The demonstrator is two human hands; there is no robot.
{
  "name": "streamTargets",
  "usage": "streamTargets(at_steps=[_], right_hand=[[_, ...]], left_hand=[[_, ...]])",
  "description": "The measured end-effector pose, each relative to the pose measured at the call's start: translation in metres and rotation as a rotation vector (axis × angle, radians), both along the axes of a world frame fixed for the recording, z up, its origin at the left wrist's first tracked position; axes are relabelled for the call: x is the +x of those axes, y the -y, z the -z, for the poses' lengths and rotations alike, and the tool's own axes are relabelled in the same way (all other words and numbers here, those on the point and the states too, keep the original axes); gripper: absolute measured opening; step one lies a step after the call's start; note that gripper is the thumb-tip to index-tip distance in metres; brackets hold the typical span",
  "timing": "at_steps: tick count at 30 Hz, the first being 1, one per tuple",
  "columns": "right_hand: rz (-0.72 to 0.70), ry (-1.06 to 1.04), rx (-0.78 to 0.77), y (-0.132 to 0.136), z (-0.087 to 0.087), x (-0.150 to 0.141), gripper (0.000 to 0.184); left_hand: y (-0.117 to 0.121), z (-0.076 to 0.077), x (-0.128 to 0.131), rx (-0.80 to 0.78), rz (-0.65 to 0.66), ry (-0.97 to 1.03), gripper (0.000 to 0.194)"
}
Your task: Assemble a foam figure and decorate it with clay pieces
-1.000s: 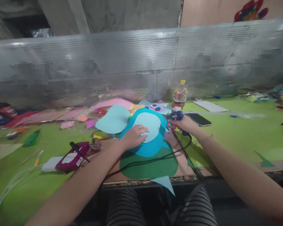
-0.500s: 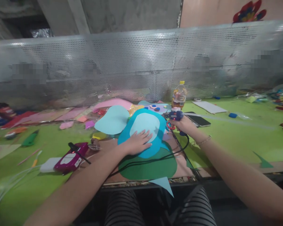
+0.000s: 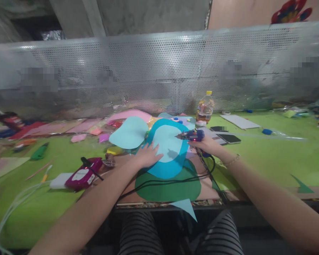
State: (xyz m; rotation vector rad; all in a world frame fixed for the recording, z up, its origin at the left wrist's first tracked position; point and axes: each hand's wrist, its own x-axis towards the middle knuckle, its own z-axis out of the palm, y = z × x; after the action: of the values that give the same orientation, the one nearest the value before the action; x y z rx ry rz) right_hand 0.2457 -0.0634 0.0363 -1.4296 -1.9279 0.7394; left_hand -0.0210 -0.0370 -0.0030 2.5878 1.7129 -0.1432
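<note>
My left hand (image 3: 149, 154) lies with fingers spread on the left side of a blue foam or paper shape (image 3: 164, 171). On that shape rests a smaller pale blue piece (image 3: 166, 136), which the fingertips touch. My right hand (image 3: 204, 142) grips a dark blue glue gun (image 3: 192, 135) by its handle. The gun's nozzle points left above the right part of the pale blue piece and casts a shadow on it. Beneath the blue shape lies a dark green piece (image 3: 170, 191). Another pale blue cutout (image 3: 130, 132) sits to the left.
A black cable (image 3: 159, 182) runs across the green piece. A purple power box (image 3: 83, 175) stands at left. At right are a bottle (image 3: 205, 108), a phone (image 3: 230, 138) and a white sheet (image 3: 240, 121). Behind stands a perforated metal panel (image 3: 154, 74). A pale triangular scrap (image 3: 187, 207) overhangs the front edge.
My left hand first moved right onto the pale blue piece and flattened, then slid back to the left edge. The glue gun has swung left, its nozzle now over the pale blue piece.
</note>
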Motion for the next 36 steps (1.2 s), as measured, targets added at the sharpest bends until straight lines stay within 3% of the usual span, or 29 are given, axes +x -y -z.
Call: streamTargets(at_steps=[7,16,20,25,32,36], right_hand=[[0.007,-0.004,-0.063,-0.003,0.006,0.001,0.024],[-0.084,0.024,-0.055,-0.001,0.007,0.0,0.027],[-0.111,0.02,-0.041,0.0,0.007,-0.001,0.026],[-0.139,0.017,-0.091,0.001,0.009,-0.001,0.029],[-0.117,0.01,-0.106,0.0,0.012,-0.001,0.03],[-0.272,-0.015,-0.091,0.005,0.005,0.002,0.03]], left_hand=[[0.017,-0.022,-0.006,0.082,0.081,-0.048,0.087],[-0.01,-0.013,-0.02,0.041,0.412,0.18,0.067],[-0.009,-0.015,-0.019,-0.043,0.54,0.29,0.055],[-0.001,-0.018,-0.013,-0.066,0.577,0.326,0.058],[0.0,-0.012,-0.004,-0.026,0.652,0.323,0.034],[-0.003,-0.01,-0.005,-0.084,0.631,0.445,0.032]])
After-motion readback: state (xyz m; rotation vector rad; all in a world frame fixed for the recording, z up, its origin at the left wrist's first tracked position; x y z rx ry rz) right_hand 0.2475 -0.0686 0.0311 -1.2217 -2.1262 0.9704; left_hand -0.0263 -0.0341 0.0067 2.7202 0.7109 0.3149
